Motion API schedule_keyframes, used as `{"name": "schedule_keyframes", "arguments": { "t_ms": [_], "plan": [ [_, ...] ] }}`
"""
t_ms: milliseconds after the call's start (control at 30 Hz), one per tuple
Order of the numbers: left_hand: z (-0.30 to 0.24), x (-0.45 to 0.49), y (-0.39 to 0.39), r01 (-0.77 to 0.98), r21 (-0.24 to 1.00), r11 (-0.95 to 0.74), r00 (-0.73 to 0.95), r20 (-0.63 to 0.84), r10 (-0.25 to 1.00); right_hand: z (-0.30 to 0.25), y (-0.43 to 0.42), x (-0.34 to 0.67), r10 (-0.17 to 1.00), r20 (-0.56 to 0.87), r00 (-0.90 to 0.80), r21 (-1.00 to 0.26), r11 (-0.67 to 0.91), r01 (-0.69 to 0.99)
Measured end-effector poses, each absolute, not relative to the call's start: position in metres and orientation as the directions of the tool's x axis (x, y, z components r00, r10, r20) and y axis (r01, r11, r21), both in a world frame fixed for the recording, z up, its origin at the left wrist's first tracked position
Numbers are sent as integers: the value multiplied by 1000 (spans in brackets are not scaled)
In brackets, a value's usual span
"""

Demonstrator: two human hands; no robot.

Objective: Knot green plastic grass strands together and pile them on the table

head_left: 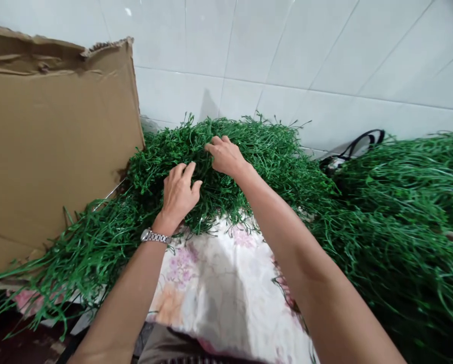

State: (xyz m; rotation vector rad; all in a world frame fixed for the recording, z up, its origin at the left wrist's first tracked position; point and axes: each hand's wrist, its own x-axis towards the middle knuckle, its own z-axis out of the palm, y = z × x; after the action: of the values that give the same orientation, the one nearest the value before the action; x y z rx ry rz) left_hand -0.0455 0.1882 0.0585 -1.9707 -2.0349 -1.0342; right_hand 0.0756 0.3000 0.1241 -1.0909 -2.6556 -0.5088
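Note:
A thick heap of thin green stems (272, 146) with small bud-like tips lies against the tiled wall. My left hand (179, 192) rests on the near left part of the heap, fingers stretched forward and thumb apart; a metal wristwatch (156, 236) is on that wrist. Just beyond it and to the right, my right hand (226, 155) reaches into the top of the heap. Its fingers are bent down around some stems, and the tips are partly hidden in the green. Under the near edge of the heap lies a flowered cloth (219, 283).
A large cardboard sheet (59, 146) with a torn top edge stands at the left. More stems (93, 247) spill down in front of it. Another big pile of stems (408, 202) fills the right side. Black straps (363, 141) stick up by the white tiled wall (272, 50).

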Motion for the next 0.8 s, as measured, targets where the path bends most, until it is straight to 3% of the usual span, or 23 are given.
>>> {"name": "schedule_keyframes", "arguments": {
  "t_ms": [200, 400, 600, 800],
  "plan": [
    [57, -78, 207, 738, 663, -122, -322, 505, 801, 130, 272, 111, 595, 440, -672, 219, 655, 723],
    [54, -81, 215, 669, 732, -128, -307, 429, 850, 125, 200, 144, 568, 533, -628, 261, 596, 760],
    [59, -68, 196, 749, 657, -88, -334, 489, 806, 71, 123, 172, 563, 584, -585, 239, 569, 787],
    [56, -36, 155, 880, 470, -72, -276, 628, 728, 3, 62, 185, 677, 456, -578, 111, 601, 791]
  ]
}}
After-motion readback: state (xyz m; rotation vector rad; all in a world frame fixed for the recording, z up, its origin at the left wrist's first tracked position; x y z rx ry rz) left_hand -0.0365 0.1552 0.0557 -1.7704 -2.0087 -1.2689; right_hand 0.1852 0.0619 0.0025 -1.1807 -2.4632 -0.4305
